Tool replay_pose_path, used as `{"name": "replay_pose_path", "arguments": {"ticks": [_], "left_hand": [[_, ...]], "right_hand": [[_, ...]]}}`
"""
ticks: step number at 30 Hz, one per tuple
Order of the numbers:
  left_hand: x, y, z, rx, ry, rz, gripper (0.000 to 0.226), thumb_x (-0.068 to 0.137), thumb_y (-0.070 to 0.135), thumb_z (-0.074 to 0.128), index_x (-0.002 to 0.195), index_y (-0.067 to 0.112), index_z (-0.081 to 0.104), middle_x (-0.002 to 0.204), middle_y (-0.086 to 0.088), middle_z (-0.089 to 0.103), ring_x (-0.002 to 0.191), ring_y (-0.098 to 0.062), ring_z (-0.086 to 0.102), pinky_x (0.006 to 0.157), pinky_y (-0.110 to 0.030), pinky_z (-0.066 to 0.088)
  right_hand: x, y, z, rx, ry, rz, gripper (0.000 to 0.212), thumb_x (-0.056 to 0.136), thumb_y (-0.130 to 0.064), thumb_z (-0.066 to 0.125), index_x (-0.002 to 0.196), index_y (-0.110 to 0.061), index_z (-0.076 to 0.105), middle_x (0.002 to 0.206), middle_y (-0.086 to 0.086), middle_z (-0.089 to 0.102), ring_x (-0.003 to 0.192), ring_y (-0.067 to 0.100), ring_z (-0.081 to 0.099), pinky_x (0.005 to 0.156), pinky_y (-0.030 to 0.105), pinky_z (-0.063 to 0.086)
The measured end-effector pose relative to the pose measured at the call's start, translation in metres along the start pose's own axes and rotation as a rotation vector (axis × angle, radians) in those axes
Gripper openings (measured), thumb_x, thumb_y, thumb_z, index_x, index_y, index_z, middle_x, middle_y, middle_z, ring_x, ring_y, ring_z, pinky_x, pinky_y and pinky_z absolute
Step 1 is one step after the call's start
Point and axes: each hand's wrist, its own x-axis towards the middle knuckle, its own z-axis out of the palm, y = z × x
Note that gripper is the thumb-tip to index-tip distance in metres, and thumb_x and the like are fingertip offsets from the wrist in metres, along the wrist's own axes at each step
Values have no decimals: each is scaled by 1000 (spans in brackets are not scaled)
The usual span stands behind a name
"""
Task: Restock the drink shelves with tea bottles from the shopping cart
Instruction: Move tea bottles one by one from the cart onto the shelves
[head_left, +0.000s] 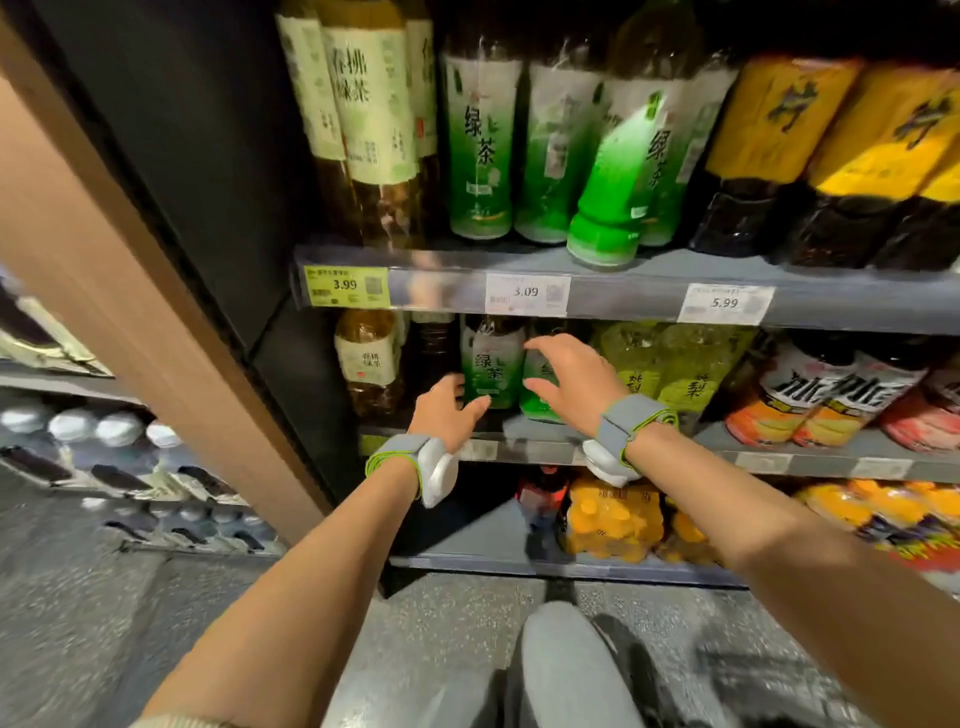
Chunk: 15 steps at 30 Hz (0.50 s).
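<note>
Shelving unit (649, 291): grey, three tiers visible, cut off at the top and right edges. A brown side panel (104, 270) runs diagonally along its left, hiding what lies behind.

Top tier: large green tea bottles (480, 145) between pale-labelled bottles (371, 114) and yellow-labelled dark bottles (779, 135); all caps are out of frame. One green bottle (615, 187) tilts forward at the shelf lip.

Middle tier: two smaller green tea bottles. The left one (491, 366) is readable; the right one (537, 384) is largely hidden behind the right hand. Tops are shadowed under the shelf above.

Bottom tier: orange packs (613, 519), blurred, labels illegible.

Price tags (525, 293): 3.99, 3.09 and 5.99 legible; tags on the lower rail are too blurred to read.

Left hand (447, 410): fingers spread and loosely bent, fingertips at the lower left of the left small bottle; whether they touch it cannot be told.

Right hand (569, 376): fingers spread, thumb below, arched in front of the right small bottle; not visibly clasping it.

Both wrists carry grey bands (623, 426).
</note>
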Motion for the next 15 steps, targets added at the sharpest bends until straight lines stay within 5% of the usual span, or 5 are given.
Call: {"name": "replay_pose_path", "arguments": {"ticks": [9,15], "left_hand": [[-118,127,-47,112,-189,22,51,90,33,63,132,5,51,130,-13,60,118,-25,59,104,-39,44],[-194,227,-31,195,-312,143,45,94,32,58,130,6,53,128,-10,61,118,-26,58,98,-30,43]], "right_hand": [[-121,-7,-142,162,5,246,49,91,-35,58,134,-16,47,132,10,49,122,28,49,99,36,41],[-225,14,-226,228,54,447,45,91,-36,57,132,-19,48,132,9,50,119,29,51,95,38,45]]}}
